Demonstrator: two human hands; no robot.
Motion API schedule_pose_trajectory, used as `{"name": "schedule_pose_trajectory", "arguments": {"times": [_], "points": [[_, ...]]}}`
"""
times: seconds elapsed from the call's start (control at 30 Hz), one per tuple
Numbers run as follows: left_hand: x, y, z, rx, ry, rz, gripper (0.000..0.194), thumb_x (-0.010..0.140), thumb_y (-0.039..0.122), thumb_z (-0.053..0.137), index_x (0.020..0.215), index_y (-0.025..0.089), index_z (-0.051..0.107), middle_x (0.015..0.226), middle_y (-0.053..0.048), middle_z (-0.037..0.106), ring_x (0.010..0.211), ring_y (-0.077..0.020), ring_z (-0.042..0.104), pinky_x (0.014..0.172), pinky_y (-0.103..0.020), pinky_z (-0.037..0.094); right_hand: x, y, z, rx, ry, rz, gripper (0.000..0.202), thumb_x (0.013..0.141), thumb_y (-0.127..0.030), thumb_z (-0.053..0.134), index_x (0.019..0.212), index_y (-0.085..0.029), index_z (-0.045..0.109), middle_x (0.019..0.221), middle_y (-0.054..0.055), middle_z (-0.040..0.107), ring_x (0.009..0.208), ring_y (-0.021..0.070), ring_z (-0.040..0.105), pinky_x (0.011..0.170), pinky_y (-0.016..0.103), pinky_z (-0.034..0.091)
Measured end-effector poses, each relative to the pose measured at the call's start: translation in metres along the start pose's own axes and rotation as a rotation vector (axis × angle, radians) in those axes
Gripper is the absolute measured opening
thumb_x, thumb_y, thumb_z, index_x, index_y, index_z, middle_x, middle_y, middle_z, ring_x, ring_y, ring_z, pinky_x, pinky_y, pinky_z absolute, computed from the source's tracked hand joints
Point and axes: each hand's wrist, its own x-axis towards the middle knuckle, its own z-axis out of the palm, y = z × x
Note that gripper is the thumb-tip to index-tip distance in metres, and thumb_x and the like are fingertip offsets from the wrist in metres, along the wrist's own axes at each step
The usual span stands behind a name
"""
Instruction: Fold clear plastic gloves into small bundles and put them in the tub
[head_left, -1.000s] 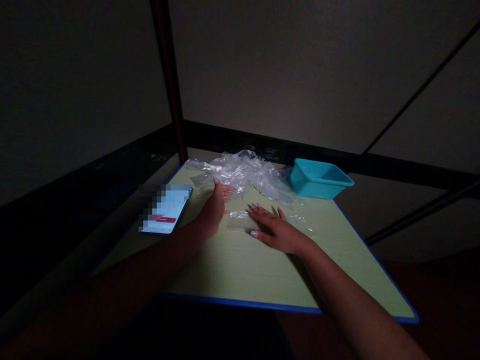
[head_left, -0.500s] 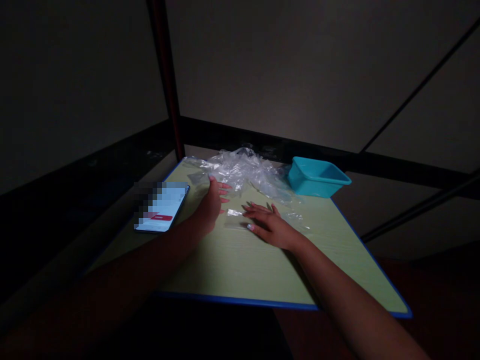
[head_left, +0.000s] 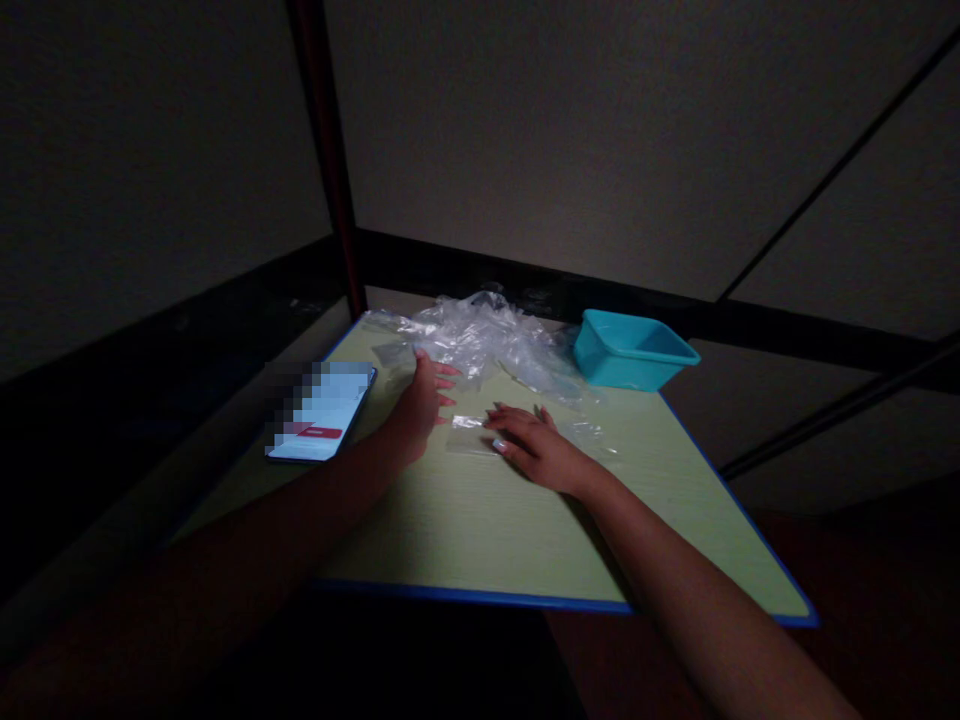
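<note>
My right hand [head_left: 532,445], its fingers spread, lies over a clear plastic bag [head_left: 466,437] stretched flat on the table. The bag shows on both sides of that hand; its middle is hidden beneath it. To the left, my left hand [head_left: 421,405] stands on edge with the thumb up and the fingers apart, holding nothing. Its fingertips are close to the bag's left end; whether they touch the table I cannot tell. Beyond both hands is a loose heap of crumpled clear plastic bags [head_left: 480,335].
A turquoise plastic basket [head_left: 634,358] stands at the table's far right corner. Near the left edge lies a phone [head_left: 330,405] with its screen lit, partly pixelated. The pale green table [head_left: 487,540] has a blue rim, with walls behind and to the left.
Both hands keep nearly the same pose over and beside the bag. The whole view has shifted very slightly; nothing was picked up or let go.
</note>
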Motion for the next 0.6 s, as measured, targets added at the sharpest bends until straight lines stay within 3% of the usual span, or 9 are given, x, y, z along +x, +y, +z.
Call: {"name": "schedule_pose_trajectory", "arguments": {"times": [0.3, 0.6], "points": [[-0.0019, -0.001, -0.0006, 0.037, -0.002, 0.025, 0.07, 0.091, 0.058, 0.007, 0.092, 0.016, 0.063, 0.099, -0.012, 0.061, 0.069, -0.0182, 0.057, 0.052, -0.029, 0.049, 0.0011, -0.0016, -0.0006, 0.005, -0.012, -0.02, 0.036, 0.091, -0.03, 0.047, 0.127, -0.024, 0.052, 0.136, 0.012, 0.051, 0.134, 0.0268, 0.034, 0.104, 0.065, 0.007], [0.0011, -0.0014, -0.0004, 0.06, 0.002, 0.009, 0.071, 0.089, 0.061, 0.003, 0.09, 0.019, 0.061, 0.104, -0.012, 0.059, 0.08, -0.0234, 0.059, 0.057, -0.033, 0.05, 0.0007, -0.0036, -0.0029, -0.011, -0.041, -0.038, 0.041, 0.092, -0.027, 0.045, 0.132, -0.024, 0.049, 0.139, 0.013, 0.048, 0.136, 0.0275, 0.031, 0.104, 0.065, 0.008]]}}
